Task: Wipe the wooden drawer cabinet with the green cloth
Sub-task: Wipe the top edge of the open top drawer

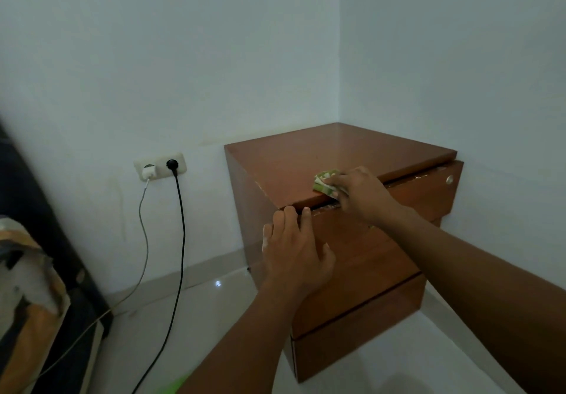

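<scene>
Nearest to the camera are the two bare forearms (245, 332), which reach forward to the wooden drawer cabinet (337, 154); it stands on the white floor (220, 317) in the corner of the room, close against both walls (183, 56). The green cloth (325, 182) lies on the front edge of the cabinet's top, folded into a small pad, and the right hand (363, 194) holds it with the fingers curled around it and presses it on the wood; I judge that this edge is the part being wiped, because the cloth hangs half over it. The left hand (294, 242) holds nothing: its fingers lie almost straight on the front of the top drawer (422, 193), the tips at the narrow gap under the top (whether they hook over the drawer's edge, I cannot tell). Probably this hand steadies the drawer while the other one rubs. The drawer seems a little pulled out on the right side, near its small knob (449, 179). On the wall to the left is a socket (159, 163) with a white charger (148, 174) and a black plug (172, 164), their cables hanging down to the floor.
</scene>
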`<state>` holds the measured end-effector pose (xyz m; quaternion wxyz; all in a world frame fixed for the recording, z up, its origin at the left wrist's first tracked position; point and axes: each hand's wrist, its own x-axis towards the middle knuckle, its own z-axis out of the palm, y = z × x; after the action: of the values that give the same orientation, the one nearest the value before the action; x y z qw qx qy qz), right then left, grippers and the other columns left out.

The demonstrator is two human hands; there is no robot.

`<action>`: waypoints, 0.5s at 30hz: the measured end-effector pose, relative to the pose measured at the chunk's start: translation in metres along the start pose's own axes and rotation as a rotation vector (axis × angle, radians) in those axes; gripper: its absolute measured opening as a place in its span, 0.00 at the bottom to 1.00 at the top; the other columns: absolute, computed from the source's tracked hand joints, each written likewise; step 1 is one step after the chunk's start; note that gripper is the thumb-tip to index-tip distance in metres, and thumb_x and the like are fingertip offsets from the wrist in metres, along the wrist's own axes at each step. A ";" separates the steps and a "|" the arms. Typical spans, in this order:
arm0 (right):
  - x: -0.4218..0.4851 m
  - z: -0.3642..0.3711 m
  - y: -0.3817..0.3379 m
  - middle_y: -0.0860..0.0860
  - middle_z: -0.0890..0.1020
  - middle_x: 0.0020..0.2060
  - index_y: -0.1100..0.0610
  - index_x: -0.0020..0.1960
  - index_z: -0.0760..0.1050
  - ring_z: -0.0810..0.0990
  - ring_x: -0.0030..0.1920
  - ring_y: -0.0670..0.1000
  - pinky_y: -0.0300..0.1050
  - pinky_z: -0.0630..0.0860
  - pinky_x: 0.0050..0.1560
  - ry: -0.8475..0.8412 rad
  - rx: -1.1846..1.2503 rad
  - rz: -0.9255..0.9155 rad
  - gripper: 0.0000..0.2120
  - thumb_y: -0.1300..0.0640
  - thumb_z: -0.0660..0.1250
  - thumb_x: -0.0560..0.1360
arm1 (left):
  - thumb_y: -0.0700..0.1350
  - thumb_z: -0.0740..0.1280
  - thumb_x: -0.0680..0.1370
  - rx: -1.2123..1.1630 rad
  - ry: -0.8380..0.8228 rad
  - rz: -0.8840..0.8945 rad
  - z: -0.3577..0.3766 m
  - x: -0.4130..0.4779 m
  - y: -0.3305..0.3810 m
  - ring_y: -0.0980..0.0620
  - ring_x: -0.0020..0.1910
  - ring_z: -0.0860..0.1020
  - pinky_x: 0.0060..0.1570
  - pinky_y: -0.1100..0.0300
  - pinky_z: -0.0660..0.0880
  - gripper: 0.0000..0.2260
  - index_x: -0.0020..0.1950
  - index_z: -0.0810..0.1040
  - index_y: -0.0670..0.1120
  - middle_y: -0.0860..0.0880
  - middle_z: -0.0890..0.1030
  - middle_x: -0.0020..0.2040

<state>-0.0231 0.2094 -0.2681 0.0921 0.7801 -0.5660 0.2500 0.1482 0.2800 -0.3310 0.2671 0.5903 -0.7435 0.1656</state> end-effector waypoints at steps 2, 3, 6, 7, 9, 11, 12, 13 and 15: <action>-0.001 -0.002 0.002 0.52 0.78 0.64 0.51 0.68 0.75 0.71 0.61 0.55 0.52 0.70 0.63 0.005 0.018 0.000 0.17 0.57 0.61 0.80 | 0.62 0.60 0.72 -0.015 0.016 0.006 -0.001 0.002 0.001 0.46 0.55 0.69 0.53 0.48 0.72 0.31 0.70 0.72 0.46 0.45 0.70 0.55; -0.001 -0.003 0.003 0.53 0.78 0.64 0.51 0.68 0.75 0.71 0.61 0.55 0.52 0.70 0.63 0.006 0.021 -0.005 0.17 0.58 0.61 0.80 | 0.62 0.60 0.72 -0.022 0.022 0.012 -0.001 0.003 0.001 0.46 0.53 0.69 0.52 0.48 0.72 0.30 0.69 0.73 0.47 0.46 0.69 0.54; -0.002 -0.004 0.005 0.53 0.80 0.61 0.51 0.67 0.77 0.72 0.57 0.55 0.50 0.71 0.59 0.017 0.021 -0.018 0.16 0.58 0.62 0.80 | 0.63 0.59 0.73 -0.018 0.020 0.049 -0.003 0.007 -0.006 0.48 0.52 0.68 0.50 0.50 0.72 0.30 0.70 0.73 0.48 0.47 0.69 0.53; -0.002 -0.004 0.004 0.53 0.81 0.61 0.51 0.66 0.77 0.72 0.57 0.55 0.50 0.71 0.58 0.021 0.023 -0.013 0.16 0.58 0.62 0.80 | 0.62 0.59 0.74 -0.006 0.011 0.081 -0.004 0.007 -0.010 0.48 0.52 0.68 0.50 0.51 0.72 0.30 0.71 0.72 0.48 0.47 0.69 0.53; -0.002 -0.004 0.003 0.53 0.81 0.61 0.51 0.66 0.77 0.72 0.57 0.56 0.51 0.71 0.58 0.024 0.020 -0.007 0.16 0.58 0.62 0.80 | 0.62 0.58 0.75 0.018 -0.037 0.132 -0.007 0.005 -0.015 0.48 0.54 0.68 0.53 0.50 0.73 0.33 0.76 0.66 0.46 0.46 0.69 0.56; -0.003 -0.005 0.001 0.54 0.80 0.62 0.51 0.66 0.77 0.72 0.57 0.56 0.51 0.71 0.58 0.028 0.017 -0.001 0.16 0.58 0.62 0.80 | 0.61 0.57 0.76 0.009 -0.078 0.121 -0.009 0.000 -0.014 0.47 0.59 0.67 0.59 0.49 0.72 0.36 0.80 0.57 0.44 0.44 0.68 0.62; -0.003 -0.006 0.000 0.54 0.80 0.62 0.51 0.66 0.77 0.72 0.57 0.55 0.51 0.71 0.58 0.028 0.018 0.004 0.16 0.58 0.62 0.80 | 0.61 0.56 0.76 0.003 -0.083 0.102 -0.009 -0.002 -0.012 0.46 0.61 0.67 0.61 0.48 0.71 0.37 0.80 0.54 0.42 0.43 0.67 0.64; -0.003 -0.006 0.000 0.54 0.80 0.61 0.51 0.66 0.77 0.72 0.56 0.55 0.52 0.71 0.58 0.030 0.015 0.006 0.16 0.58 0.62 0.80 | 0.60 0.57 0.76 0.005 -0.081 0.081 -0.008 -0.003 -0.008 0.45 0.63 0.67 0.63 0.48 0.71 0.38 0.80 0.52 0.41 0.42 0.67 0.65; -0.003 -0.005 -0.001 0.54 0.81 0.61 0.51 0.66 0.77 0.73 0.56 0.56 0.52 0.72 0.58 0.036 0.002 0.001 0.16 0.58 0.62 0.80 | 0.60 0.58 0.76 0.014 -0.074 0.041 -0.007 -0.003 0.000 0.43 0.64 0.66 0.64 0.47 0.70 0.40 0.80 0.51 0.39 0.41 0.66 0.67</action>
<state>-0.0245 0.2139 -0.2653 0.1012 0.7755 -0.5642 0.2645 0.1504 0.2862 -0.3272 0.2318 0.5825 -0.7636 0.1545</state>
